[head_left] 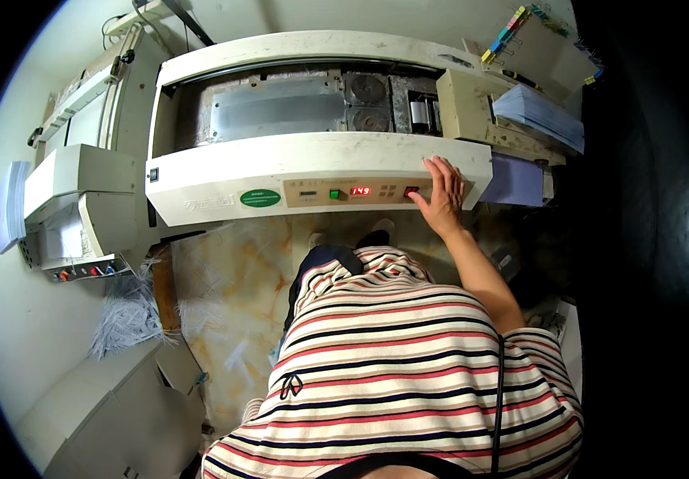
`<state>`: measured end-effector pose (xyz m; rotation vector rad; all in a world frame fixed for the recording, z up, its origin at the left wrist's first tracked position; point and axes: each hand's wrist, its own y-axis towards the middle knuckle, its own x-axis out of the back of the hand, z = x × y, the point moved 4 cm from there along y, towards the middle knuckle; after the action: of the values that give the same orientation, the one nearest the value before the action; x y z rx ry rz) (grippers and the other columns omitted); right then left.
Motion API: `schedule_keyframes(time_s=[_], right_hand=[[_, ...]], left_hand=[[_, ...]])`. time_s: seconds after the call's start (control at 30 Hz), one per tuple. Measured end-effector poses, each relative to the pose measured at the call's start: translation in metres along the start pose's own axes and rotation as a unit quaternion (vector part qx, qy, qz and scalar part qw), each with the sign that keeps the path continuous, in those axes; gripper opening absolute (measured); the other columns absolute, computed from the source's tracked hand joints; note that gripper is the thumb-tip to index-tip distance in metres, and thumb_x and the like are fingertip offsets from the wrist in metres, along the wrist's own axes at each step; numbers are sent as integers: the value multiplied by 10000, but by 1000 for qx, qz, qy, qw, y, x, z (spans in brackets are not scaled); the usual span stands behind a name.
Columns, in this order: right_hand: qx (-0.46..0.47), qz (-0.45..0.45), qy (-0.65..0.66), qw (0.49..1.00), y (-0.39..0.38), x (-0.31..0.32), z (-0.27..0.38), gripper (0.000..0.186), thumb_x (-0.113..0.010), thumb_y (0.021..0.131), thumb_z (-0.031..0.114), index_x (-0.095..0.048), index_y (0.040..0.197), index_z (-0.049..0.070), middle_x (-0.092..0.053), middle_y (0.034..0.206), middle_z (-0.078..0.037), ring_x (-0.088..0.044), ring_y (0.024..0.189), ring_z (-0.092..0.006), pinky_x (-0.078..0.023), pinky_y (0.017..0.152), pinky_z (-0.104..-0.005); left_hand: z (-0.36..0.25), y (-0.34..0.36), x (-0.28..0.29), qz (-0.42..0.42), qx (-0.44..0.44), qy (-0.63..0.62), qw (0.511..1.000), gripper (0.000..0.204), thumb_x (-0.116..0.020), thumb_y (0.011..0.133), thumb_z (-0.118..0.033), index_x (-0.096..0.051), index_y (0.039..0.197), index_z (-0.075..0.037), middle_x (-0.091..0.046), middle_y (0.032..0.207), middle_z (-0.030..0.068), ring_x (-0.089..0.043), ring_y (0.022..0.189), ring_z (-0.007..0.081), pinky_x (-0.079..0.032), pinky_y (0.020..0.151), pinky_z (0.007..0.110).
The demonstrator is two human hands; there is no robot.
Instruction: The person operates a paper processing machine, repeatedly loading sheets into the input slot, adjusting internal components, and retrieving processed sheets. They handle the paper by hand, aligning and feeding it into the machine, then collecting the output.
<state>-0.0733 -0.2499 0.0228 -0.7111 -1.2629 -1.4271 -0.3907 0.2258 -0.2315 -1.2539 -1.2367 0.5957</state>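
A long white machine [209, 168], which looks like a book binding machine, stands in front of me. My right hand [443, 195] rests at the right end of its front panel, fingers spread over the top edge. The thumb touches a red rocker switch [411, 192] or lies right beside it. Left of the thumb are a lit red number display [360, 191] and a green button [334, 194]. A metal plate [281, 110] and round parts show in the machine's open bed. My left hand is out of view.
A paper cutter [93, 172] stands at the left, with a paper stack [12, 207] on its near side. Shredded paper [131, 315] lies on the floor below it. Another paper stack [540, 116] rests on the machine's right end, near a board with coloured binder clips [506, 36].
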Motion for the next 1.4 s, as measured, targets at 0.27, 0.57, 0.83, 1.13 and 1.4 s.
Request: schedule_keyframes(time_s=[0.27, 0.57, 0.83, 1.13, 1.4], right_hand=[[16, 3, -7, 1000, -5, -2, -6, 837, -815, 727, 268, -368, 1420, 120, -359, 1449, -108, -332, 1356, -309, -250, 1126, -479], [15, 9, -15, 1000, -3, -1, -5, 852, -814, 724, 281, -365, 1430, 121, -360, 1459, -114, -327, 1363, -310, -252, 1122, -475], [1, 12, -11, 1000, -3, -1, -4, 851, -817, 724, 281, -374, 1433, 122, -357, 1475, -110, -327, 1372, -296, -245, 1119, -468], [3, 8, -28, 1000, -4, -6, -5, 873, -822, 708, 308, -376, 1432, 114, -350, 1482, -100, -319, 1378, -289, -245, 1130, -479], [18, 4, -17, 1000, 1, -5, -6, 898, -851, 658, 313, -404, 1410, 107, -380, 1448, -113, -328, 1363, -294, -248, 1113, -486]], left_hand=[[16, 17, 14, -32, 69, 10, 997, 329, -537, 946, -271, -599, 1055, 33, -643, 932, 128, -578, 887, 229, -462, 840, 364], [-255, -86, 109, -401, -454, -268, 750, 245, -512, 974, -140, -586, 1140, 23, -591, 1092, 117, -554, 1014, 217, -436, 924, 327], [-438, -177, 84, -327, -707, -144, 611, 236, -538, 905, 54, -591, 1129, 2, -566, 1026, 111, -544, 895, 188, -456, 829, 298], [-515, -159, 71, -458, -629, 19, 628, 112, -634, 878, -136, -626, 989, -122, -631, 778, 30, -594, 724, 223, -452, 685, 361], [-515, -159, 69, -486, -610, 20, 625, 110, -649, 815, -98, -601, 914, -104, -621, 752, 50, -592, 715, 250, -455, 690, 365]])
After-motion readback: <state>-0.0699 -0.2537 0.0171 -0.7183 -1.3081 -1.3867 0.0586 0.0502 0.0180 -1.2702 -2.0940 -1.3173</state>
